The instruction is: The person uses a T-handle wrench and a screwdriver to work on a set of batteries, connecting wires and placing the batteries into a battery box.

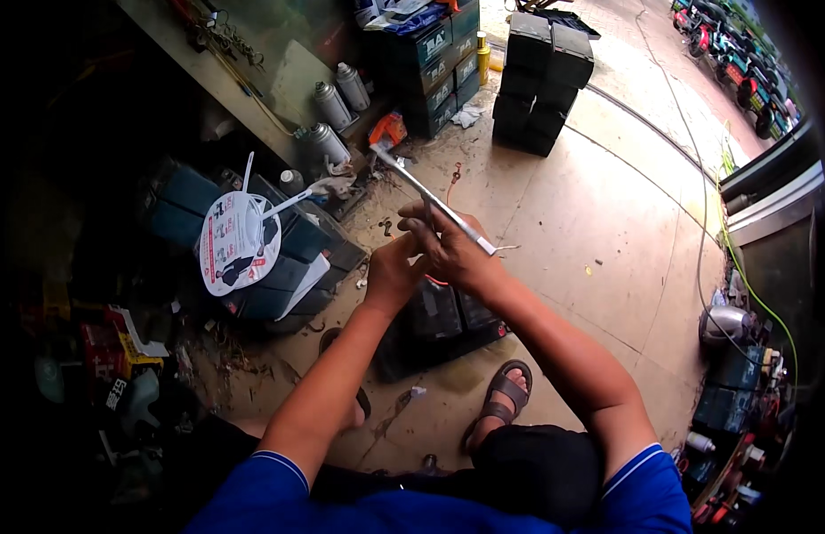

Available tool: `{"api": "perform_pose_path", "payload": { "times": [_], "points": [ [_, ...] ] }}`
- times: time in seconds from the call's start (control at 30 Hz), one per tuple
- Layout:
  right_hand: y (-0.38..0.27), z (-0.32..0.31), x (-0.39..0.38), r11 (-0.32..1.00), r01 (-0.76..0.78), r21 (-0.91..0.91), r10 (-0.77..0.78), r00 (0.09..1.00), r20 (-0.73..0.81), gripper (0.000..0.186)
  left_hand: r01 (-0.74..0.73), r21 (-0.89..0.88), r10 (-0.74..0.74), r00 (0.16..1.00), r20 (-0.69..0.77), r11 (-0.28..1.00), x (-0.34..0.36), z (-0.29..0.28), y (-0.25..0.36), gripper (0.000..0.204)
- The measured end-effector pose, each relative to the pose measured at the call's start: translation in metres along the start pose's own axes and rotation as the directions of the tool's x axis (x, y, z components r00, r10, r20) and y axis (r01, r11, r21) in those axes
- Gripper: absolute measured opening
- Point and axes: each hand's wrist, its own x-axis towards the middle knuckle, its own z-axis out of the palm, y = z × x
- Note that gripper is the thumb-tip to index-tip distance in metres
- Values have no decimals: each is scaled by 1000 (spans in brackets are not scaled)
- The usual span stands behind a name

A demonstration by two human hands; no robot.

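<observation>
My right hand (443, 238) is closed around a long silver wrench-like tool (432, 198); the tool slants from far left to near right across the fingers. My left hand (394, 269) touches the right one, its fingers pinched together. Whatever is between them is too small or hidden to make out. Below both hands, between my feet, black block batteries (433, 313) stand on the floor, partly covered by my forearms. A short piece of orange wire (437, 282) shows just under the hands.
Dark batteries carrying a round white fan (239, 242) lie to the left. Spray cans (332, 105) line a board beyond them. Stacked battery boxes (439, 76) and a black battery stack (539, 84) stand at the far side. A cable (699, 205) runs along the right.
</observation>
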Motion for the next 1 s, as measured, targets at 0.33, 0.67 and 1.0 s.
{"api": "perform_pose_path", "payload": {
  "times": [0.33, 0.67, 1.0],
  "points": [
    [-4, -13, 12, 804, -39, 594, 128, 986, -110, 33, 150, -5, -143, 953, 267, 989, -6, 31, -20, 24],
    [-5, -41, 11, 613, 13, 790, 153, 979, -135, 37, 52, 43, -59, 982, 179, 998, 11, 23, -23, 13],
    [-45, -89, 16, 559, 90, 825, 85, 983, -165, 60, 681, -333, -434, 696, 573, 653, 15, -21, 19, 20]
  ]
}}
